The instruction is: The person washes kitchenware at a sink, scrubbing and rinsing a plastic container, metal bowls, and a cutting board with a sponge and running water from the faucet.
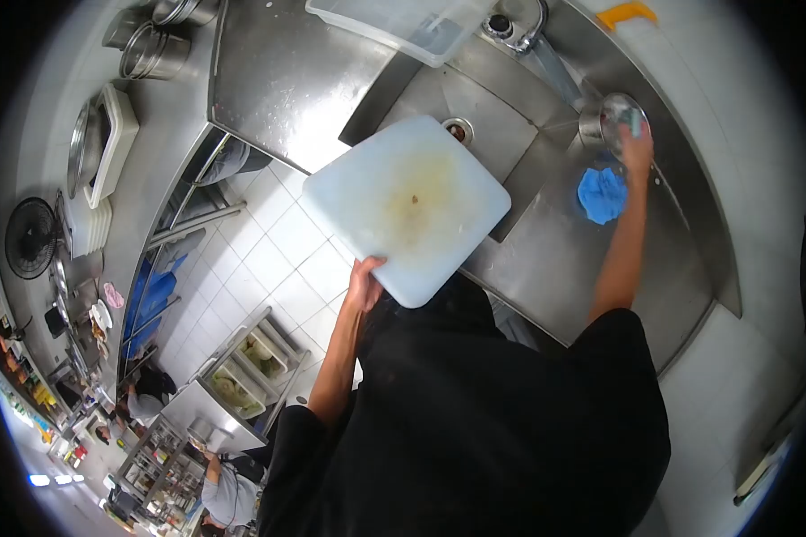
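My left hand (364, 285) grips the near corner of a white cutting board (407, 206), thumb on its upper face. The board has rounded corners and a yellow-brown stain, with a small brown speck at its middle. It is held over the front edge of the steel sink (493, 98). At the right, my right hand (636, 150) is closed on a greenish sponge (635, 121), slightly blurred, at the mouth of a small metal container (591, 127). A crumpled blue cloth (602, 195) lies on the steel counter beside my right forearm.
A clear plastic tub (394, 27) stands beyond the sink, near the faucet (546, 63). An orange handle (627, 14) shows at the top right. Left are a steel counter with metal pots (155, 52) and a black fan (30, 238). Other people (228, 488) are at the lower left.
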The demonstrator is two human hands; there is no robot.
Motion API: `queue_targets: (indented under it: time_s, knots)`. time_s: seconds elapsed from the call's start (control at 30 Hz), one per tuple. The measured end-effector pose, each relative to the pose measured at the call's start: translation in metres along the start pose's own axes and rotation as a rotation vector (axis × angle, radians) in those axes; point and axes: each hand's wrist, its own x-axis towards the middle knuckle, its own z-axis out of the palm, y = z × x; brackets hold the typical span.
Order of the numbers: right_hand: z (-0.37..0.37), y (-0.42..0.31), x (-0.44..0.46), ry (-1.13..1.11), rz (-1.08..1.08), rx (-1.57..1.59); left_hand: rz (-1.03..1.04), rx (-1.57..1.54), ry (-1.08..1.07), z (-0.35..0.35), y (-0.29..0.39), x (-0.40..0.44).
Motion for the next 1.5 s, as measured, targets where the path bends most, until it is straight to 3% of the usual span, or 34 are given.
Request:
queue_targets:
  time_s: [0.07,0.13,0.2,0.23,0.3,0.4,0.47,0.5,0.53,0.6,0.7,0.8,0.87,0.9,0.97,1.07,1.13,1.23,1.3,1.4,1.5]
  knots:
    - [0.004,-0.128,-0.093,-0.087,0.041,-0.028,0.014,0.020,-0.016,0.002,-0.003,0.004]
    - [0.077,-0.132,-0.151,-0.155,-0.088,-0.075,0.046,0.039,-0.034,0.010,-0.005,0.010]
    - [0.113,-0.193,-0.227,-0.481,-0.039,0.309,0.077,0.051,-0.067,0.017,-0.005,0.016]
    - [0.153,-0.197,-0.263,-0.405,-0.244,0.503,0.098,0.053,-0.080,0.022,-0.003,0.018]
    - [0.186,-0.224,-0.317,-0.551,-0.461,0.424,0.086,0.065,-0.075,0.034,0.003,0.021]
    - [0.180,-0.255,-0.331,-0.353,-0.763,0.407,0.080,0.074,-0.090,0.021,0.000,0.028]
    - [0.235,-0.190,-0.282,-0.336,-0.732,0.325,0.080,0.074,-0.063,0.010,-0.018,0.007]
    - [0.261,-0.158,-0.243,-0.395,-0.537,0.288,0.080,0.079,-0.054,0.008,-0.026,-0.001]
    - [0.269,-0.143,-0.202,-0.471,-0.308,0.051,0.093,0.071,-0.046,0.008,-0.035,-0.010]
    - [0.280,-0.155,-0.174,-0.398,-0.115,-0.161,0.070,0.057,-0.046,0.006,-0.047,-0.022]
    - [0.291,-0.183,-0.212,-0.369,-0.279,0.000,0.115,0.005,-0.007,-0.007,-0.055,-0.020]
    - [0.266,-0.226,-0.319,-0.384,-0.542,0.140,-0.013,-0.251,0.033,-0.017,-0.039,-0.006]
    - [0.222,-0.262,-0.377,-0.508,-0.591,0.139,0.086,-0.164,0.032,-0.017,-0.039,-0.002]
    - [0.209,-0.261,-0.393,-0.417,-0.676,0.200,0.139,-0.116,0.033,-0.018,-0.036,0.002]
    - [0.211,-0.239,-0.372,-0.454,-0.720,0.307,0.159,-0.062,0.010,-0.019,-0.037,0.001]
    - [0.237,-0.171,-0.265,-0.467,-0.574,0.123,0.133,0.007,0.023,-0.029,-0.044,-0.002]
    - [0.245,-0.164,-0.196,-0.406,-0.349,-0.382,0.133,0.092,-0.009,-0.036,-0.042,0.002]
    - [0.291,-0.170,-0.208,-0.138,-0.402,-0.182,0.125,0.093,-0.035,-0.024,-0.030,-0.008]
    - [0.290,-0.203,-0.265,-0.189,-0.451,-0.092,0.143,0.044,0.003,-0.017,-0.024,-0.003]
    - [0.218,-0.262,-0.362,-0.331,-0.439,0.140,0.098,0.079,-0.028,-0.012,-0.007,0.000]
    - [0.209,-0.236,-0.365,-0.433,-0.618,0.227,0.130,0.088,0.010,-0.025,-0.018,0.001]
